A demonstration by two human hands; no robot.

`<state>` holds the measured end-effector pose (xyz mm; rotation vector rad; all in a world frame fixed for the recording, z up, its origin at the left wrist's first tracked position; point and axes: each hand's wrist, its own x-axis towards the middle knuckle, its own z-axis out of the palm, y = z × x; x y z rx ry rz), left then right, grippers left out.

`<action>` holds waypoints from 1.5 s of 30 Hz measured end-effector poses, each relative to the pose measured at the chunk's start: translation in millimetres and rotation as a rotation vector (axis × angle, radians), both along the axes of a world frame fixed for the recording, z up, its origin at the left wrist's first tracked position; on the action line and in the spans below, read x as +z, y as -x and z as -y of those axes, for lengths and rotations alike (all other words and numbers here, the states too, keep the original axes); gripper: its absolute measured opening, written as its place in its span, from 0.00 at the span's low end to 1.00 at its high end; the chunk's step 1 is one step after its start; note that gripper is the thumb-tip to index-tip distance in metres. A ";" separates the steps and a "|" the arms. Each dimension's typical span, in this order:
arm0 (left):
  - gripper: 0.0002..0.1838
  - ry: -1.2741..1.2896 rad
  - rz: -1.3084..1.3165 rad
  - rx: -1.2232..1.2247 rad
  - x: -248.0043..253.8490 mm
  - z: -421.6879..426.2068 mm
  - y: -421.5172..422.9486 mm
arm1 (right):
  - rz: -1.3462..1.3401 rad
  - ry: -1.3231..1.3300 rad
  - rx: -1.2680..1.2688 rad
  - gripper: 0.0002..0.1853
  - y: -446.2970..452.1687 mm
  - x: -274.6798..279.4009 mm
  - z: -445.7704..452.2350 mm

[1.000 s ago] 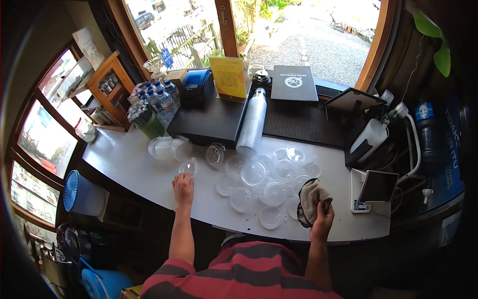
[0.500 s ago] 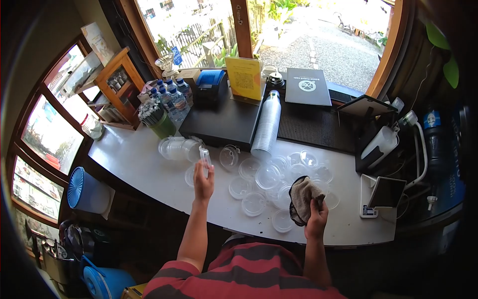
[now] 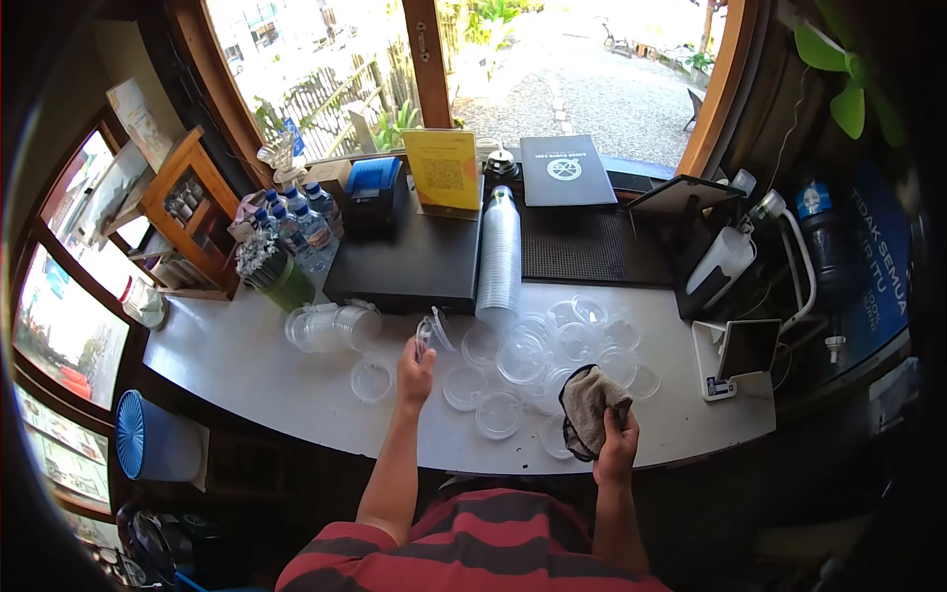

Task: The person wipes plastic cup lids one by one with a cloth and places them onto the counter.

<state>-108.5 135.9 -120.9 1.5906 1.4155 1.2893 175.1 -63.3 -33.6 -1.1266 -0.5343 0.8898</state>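
My left hand [image 3: 415, 377] is raised over the counter, its fingers closed on a clear plastic lid [image 3: 425, 336]. A second clear lid [image 3: 443, 331] stands tilted right beside it; whether the fingers touch that one I cannot tell. My right hand [image 3: 616, 452] grips a grey-brown cloth [image 3: 594, 414] with a dark edge, which hangs over the nearest lids. Many clear round lids [image 3: 522, 356] lie loose and overlapping between the hands. One lid [image 3: 372, 379] lies apart, left of my left hand. Behind it a stack of clear lids [image 3: 333, 327] rests on its side.
A long stack of clear cups [image 3: 500, 259] lies against a black box [image 3: 402, 259]. Water bottles [image 3: 314, 229] and a green container of wrapped straws [image 3: 281, 279] stand at left. A card terminal [image 3: 728, 361] sits at right on the white counter [image 3: 296, 380].
My left hand has moved right with its lid, to the lid that stood apart on the counter. My right hand still holds the cloth, now turned slightly. The camera view has shifted.
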 end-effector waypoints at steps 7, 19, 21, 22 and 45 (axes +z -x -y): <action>0.06 0.124 0.384 -0.002 -16.7 -46.2 13.7 | 0.002 0.011 -0.029 0.15 29.4 11.3 5.2; 0.08 0.200 0.112 0.037 8.7 -31.8 16.3 | 0.006 0.080 -0.147 0.15 44.5 4.3 39.4; 0.08 0.210 0.093 -0.030 0.6 -30.8 9.3 | 0.001 0.075 -0.148 0.15 43.3 8.4 38.3; 0.09 0.216 0.110 -0.052 -6.4 -27.2 2.4 | 0.002 0.073 -0.149 0.15 42.8 10.2 37.3; 0.19 -0.294 -0.042 0.080 32.6 41.8 -60.1 | -0.253 -0.181 -0.144 0.28 -72.8 19.2 19.5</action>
